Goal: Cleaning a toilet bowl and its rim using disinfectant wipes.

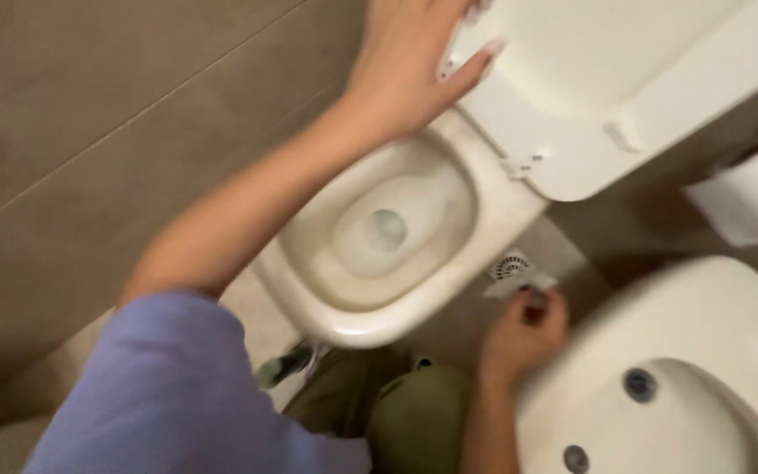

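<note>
A white toilet bowl (484, 230) sits in the middle with its lid (589, 88) raised at the upper right. My left hand (410, 66) reaches across the bowl and lies flat against the lid's near edge, fingers spread; the fingertips run out of the top of the view. My right hand (524, 333) is lower, between the bowl and a basin, pinching a small pale piece of paper or wipe (519, 283). What it is exactly is blurred. My purple sleeve (177, 395) fills the lower left.
A white basin (686, 351) with a drain hole fills the lower right. A toilet paper roll (747, 197) hangs on the right wall. A round floor drain (509, 262) lies beside the bowl. Beige tiles surround it. My green trousers (414, 421) and a shoe (287, 364) are below.
</note>
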